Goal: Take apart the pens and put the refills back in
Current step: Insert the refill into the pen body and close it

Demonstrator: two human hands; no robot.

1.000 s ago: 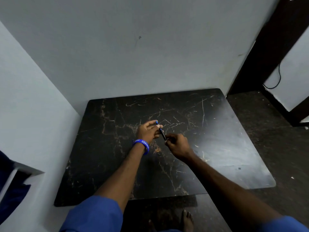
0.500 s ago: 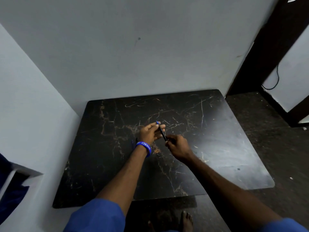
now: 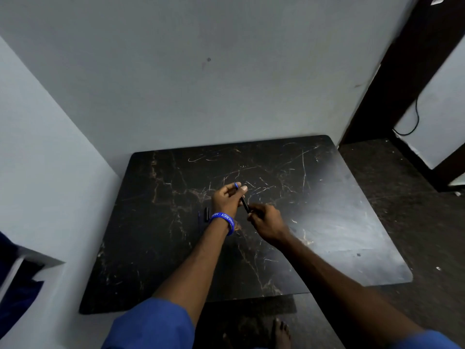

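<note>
A thin black pen [image 3: 244,204] with a blue tip at its far end is held above the middle of the dark marble table [image 3: 327,222]. My left hand [image 3: 226,200] pinches its upper, blue end between thumb and fingers. My right hand [image 3: 265,220] grips its lower end. A small dark pen part [image 3: 206,214] lies on the table just left of my left wrist, with a thin blue piece [image 3: 199,217] beside it. A blue wristband [image 3: 224,219] circles my left wrist.
The table stands in a corner, with white walls behind it and to its left. Dark floor lies to the right, with a dark door frame [image 3: 392,79] beyond. A bare foot [image 3: 281,332] shows under the table's near edge.
Both hands stay on the pen in nearly the same place. My left wrist has shifted slightly, and the small parts on the table beside it have come into sight.
</note>
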